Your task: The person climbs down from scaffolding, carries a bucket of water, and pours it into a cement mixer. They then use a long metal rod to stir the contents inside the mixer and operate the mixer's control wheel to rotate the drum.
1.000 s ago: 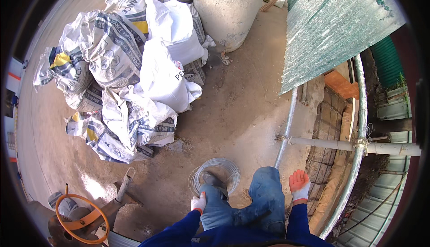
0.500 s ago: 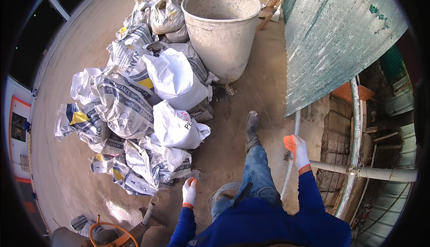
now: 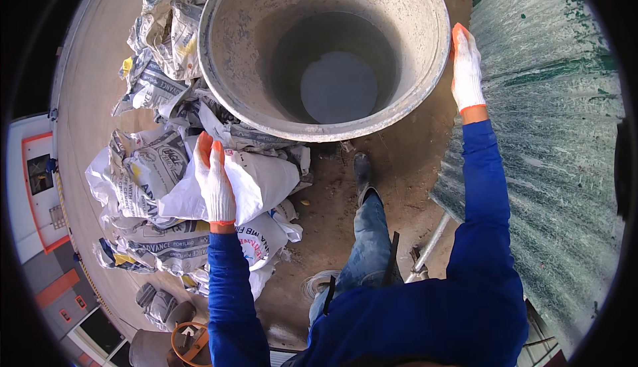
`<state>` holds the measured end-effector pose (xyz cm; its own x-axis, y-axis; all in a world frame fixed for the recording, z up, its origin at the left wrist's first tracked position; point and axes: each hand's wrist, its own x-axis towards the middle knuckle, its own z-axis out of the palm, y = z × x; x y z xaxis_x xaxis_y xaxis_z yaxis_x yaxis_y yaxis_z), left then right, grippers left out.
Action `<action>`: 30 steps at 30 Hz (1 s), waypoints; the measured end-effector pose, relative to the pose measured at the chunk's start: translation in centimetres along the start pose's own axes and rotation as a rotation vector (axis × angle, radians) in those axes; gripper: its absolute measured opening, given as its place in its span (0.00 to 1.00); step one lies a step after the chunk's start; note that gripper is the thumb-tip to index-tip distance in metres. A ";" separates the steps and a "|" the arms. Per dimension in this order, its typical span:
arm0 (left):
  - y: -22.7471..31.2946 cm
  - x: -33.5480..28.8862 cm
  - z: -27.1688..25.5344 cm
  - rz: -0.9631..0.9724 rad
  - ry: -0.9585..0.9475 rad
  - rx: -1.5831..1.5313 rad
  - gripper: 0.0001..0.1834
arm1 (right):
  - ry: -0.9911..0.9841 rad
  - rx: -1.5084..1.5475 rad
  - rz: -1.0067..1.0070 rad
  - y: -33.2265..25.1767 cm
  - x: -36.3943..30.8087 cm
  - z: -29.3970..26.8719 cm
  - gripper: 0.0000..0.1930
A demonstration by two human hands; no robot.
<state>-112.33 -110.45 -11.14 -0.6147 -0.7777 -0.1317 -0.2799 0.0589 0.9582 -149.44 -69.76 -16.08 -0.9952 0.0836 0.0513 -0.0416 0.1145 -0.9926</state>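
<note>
A large, scuffed pale barrel (image 3: 246, 41) stands in front of me, and I look down into its open mouth. Greyish liquid (image 3: 339, 88) lies at the bottom. My right hand (image 3: 468, 71), in a white glove with orange fingertips, is just beside the barrel's right rim, fingers extended. Whether it touches the rim I cannot tell. My left hand (image 3: 215, 184), gloved alike, is raised over a white sack (image 3: 262, 181) left of the barrel's near side. Its fingers are stretched out and nothing shows in them.
Crumpled paper cement bags (image 3: 149, 167) are piled along the left. A green, weathered corrugated sheet (image 3: 538, 141) rises close on the right. Coiled wire (image 3: 320, 284) lies by my legs, and a metal pipe (image 3: 428, 247) slants beside me. An orange ring (image 3: 191, 344) is at lower left.
I have come closer to the barrel, which now fills the upper middle and shows its inside. Both hands have risen and reached forward, the right one to the rim.
</note>
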 end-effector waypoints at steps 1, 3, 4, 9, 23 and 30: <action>1.1 3.3 2.0 0.012 0.042 0.011 0.37 | -0.014 -0.127 -0.023 -0.2 2.1 1.5 0.28; 2.9 9.2 6.2 -0.032 0.136 -0.093 0.37 | -0.055 -0.291 -0.028 -0.4 4.8 2.7 0.29; 2.5 11.9 6.9 -0.039 0.147 -0.055 0.38 | -0.089 -0.326 0.001 -0.7 4.4 2.8 0.30; 3.2 16.0 11.2 -0.025 0.161 0.025 0.40 | -0.111 -0.510 0.026 -1.8 5.1 3.2 0.28; 6.2 14.5 12.5 -0.227 0.271 0.362 0.38 | -0.017 -0.554 0.386 -5.3 4.2 4.8 0.29; 5.6 14.1 11.9 -0.303 0.368 0.570 0.39 | -0.027 -0.616 0.512 -6.0 4.4 4.8 0.27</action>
<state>-131.28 -113.64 -10.65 -0.1909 -0.9651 -0.1793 -0.7989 0.0466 0.5997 -154.01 -74.80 -10.39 -0.8795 0.2506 -0.4046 0.4697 0.5947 -0.6524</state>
